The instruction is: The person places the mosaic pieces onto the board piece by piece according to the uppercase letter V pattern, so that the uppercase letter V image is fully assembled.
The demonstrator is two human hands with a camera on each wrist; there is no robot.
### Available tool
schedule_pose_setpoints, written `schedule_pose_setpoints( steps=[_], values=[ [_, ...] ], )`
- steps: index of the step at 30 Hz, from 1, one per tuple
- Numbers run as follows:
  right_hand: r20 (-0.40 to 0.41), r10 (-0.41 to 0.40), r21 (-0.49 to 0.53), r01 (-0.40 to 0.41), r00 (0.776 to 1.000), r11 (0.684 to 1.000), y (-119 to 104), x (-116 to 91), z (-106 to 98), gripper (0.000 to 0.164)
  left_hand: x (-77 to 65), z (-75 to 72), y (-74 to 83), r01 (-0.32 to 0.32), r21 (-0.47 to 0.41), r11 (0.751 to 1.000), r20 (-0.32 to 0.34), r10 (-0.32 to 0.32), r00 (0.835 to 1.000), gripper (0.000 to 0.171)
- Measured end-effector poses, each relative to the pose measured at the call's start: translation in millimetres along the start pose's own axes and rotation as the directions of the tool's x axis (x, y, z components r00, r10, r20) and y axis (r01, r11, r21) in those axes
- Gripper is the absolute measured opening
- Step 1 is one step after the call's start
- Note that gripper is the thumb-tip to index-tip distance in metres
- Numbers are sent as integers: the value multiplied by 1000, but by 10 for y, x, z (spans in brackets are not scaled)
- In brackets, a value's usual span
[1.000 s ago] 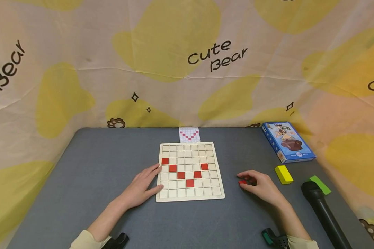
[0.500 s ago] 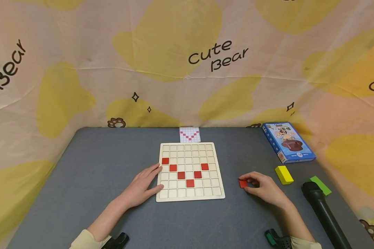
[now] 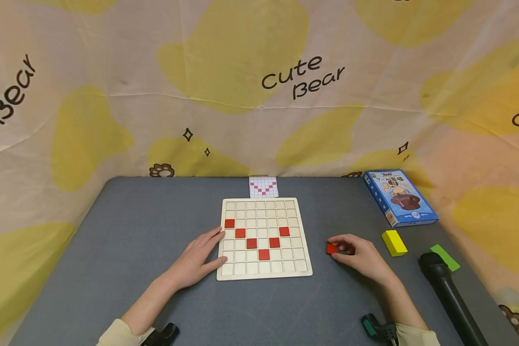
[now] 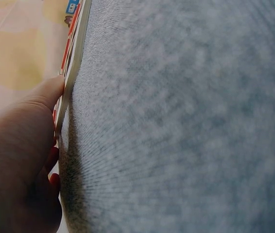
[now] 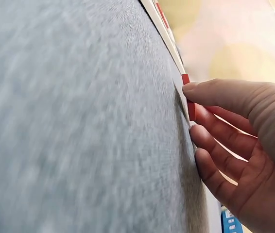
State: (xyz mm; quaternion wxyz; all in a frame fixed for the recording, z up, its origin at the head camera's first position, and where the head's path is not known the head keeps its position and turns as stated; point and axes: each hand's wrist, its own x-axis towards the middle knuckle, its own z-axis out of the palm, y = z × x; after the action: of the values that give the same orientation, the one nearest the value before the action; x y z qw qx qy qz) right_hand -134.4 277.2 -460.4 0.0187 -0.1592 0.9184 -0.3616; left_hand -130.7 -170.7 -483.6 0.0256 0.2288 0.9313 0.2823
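On the grey table lies a cream grid board [image 3: 263, 277], with several red square tiles forming a V in its cells. My left hand [image 3: 193, 262] rests at the board's left edge, thumb and fingertips touching the rim. In the left wrist view the thumb [image 4: 55, 92] lies along that rim. To the right of the board, my right hand [image 3: 361, 257] pinches a loose red square tile [image 3: 331, 249] between thumb and fingers. The right wrist view shows this tile [image 5: 191, 109] edge-on, close over the table; the other fingers are loosely bent.
A small pattern card [image 3: 263, 187] stands behind the board. A blue box [image 3: 400, 198], a yellow block [image 3: 394, 243] and a green piece [image 3: 445, 257] are at the right. A black microphone [image 3: 451, 298] lies near the right arm. Patterned cloth hangs behind the table.
My right hand first shifted slightly right with the red tile, then moved left and a little farther back. The left hand and the board have not moved.
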Motion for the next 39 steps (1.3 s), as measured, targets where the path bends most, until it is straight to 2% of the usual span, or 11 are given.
schedule_pose_setpoints(
  steps=[9, 20, 28, 39],
  values=[
    [11, -35, 32, 35, 999, 999, -18, 169, 86, 31, 1, 6, 6, 4, 4, 1000, -1, -4, 1000, 70],
    [8, -52, 49, 51, 999, 998, -164, 417, 189, 30, 0, 5, 14, 18, 9, 1000, 11, -18, 1000, 72],
    [-28, -62, 51, 63, 998, 997, -219, 603, 298, 32, -3, 7, 23, 13, 5, 1000, 10, -13, 1000, 72],
    [-45, -37, 43, 39, 998, 998, -242, 854, 430, 33, 1, 11, 27, 20, 1, 1000, 13, -20, 1000, 72]
  ],
)
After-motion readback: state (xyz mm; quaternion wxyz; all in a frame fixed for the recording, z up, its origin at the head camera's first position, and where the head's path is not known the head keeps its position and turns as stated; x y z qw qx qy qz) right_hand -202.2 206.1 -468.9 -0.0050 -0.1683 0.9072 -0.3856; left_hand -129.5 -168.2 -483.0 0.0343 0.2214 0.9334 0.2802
